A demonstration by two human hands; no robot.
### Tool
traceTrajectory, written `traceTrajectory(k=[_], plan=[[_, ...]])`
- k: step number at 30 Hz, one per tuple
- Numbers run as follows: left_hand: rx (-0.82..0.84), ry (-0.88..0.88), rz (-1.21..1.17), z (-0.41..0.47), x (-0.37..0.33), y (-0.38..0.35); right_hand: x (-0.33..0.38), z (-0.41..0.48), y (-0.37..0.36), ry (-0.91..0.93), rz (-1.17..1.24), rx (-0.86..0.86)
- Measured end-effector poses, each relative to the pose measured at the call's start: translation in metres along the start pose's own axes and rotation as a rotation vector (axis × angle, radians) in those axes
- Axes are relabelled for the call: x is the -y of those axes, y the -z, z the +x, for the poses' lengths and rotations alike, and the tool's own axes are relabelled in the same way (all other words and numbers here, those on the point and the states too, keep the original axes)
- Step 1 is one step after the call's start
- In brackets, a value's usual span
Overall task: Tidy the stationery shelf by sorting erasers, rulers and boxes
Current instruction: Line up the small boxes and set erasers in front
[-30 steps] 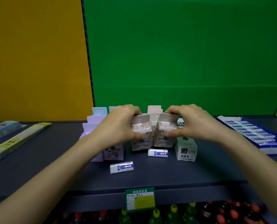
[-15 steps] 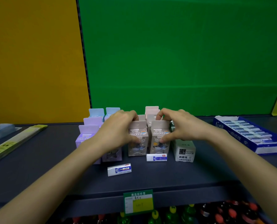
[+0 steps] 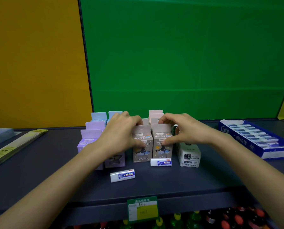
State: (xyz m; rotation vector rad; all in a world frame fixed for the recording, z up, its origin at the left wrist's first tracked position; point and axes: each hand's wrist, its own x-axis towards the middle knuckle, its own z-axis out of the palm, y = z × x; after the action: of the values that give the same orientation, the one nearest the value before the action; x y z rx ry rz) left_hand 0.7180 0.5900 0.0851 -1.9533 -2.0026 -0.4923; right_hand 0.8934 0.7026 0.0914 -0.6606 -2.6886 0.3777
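Observation:
Two beige boxes stand side by side on the dark shelf [image 3: 38, 171]. My left hand [image 3: 121, 134] grips the left beige box [image 3: 142, 152], thumb on its front. My right hand [image 3: 182, 129] grips the right beige box [image 3: 162, 150] the same way. Pink boxes [image 3: 155, 113] stand behind them, purple boxes [image 3: 90, 134] and blue boxes [image 3: 98, 115] to the left. One white eraser [image 3: 161, 162] lies in front of the right beige box. A second eraser [image 3: 122, 175] lies nearer the shelf's front. A white box [image 3: 189, 156] stands to the right.
A blue tray of erasers [image 3: 257, 139] sits at the right. Packed rulers [image 3: 13, 147] lie at the left, with a blue case [image 3: 0, 136] behind them. A green price tag [image 3: 142, 209] hangs on the shelf's front edge; bottles [image 3: 229, 219] stand below.
The two beige boxes were tilted and lifted a second ago; they now stand upright on the shelf, pushed back toward the pink boxes. Both hands stay on them.

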Motion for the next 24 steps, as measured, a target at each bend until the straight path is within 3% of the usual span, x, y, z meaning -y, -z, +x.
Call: traceTrajectory(k=[8, 13, 19, 24], plan=[[-0.094, -0.079, 0.098, -0.009, 0.002, 0.001, 0.001, -0.007, 0.001, 0.025, -0.116, -0.045], [-0.219, -0.124, 0.054, -0.039, 0.01, 0.017, 0.014, -0.034, 0.005, 0.133, -0.143, -0.305], [0.024, -0.116, -0.138, -0.085, 0.013, 0.009, 0.033, -0.063, -0.024, 0.131, -0.301, -0.117], [0.088, -0.088, -0.116, -0.1, 0.018, -0.014, 0.032, -0.06, -0.052, 0.073, -0.511, -0.092]])
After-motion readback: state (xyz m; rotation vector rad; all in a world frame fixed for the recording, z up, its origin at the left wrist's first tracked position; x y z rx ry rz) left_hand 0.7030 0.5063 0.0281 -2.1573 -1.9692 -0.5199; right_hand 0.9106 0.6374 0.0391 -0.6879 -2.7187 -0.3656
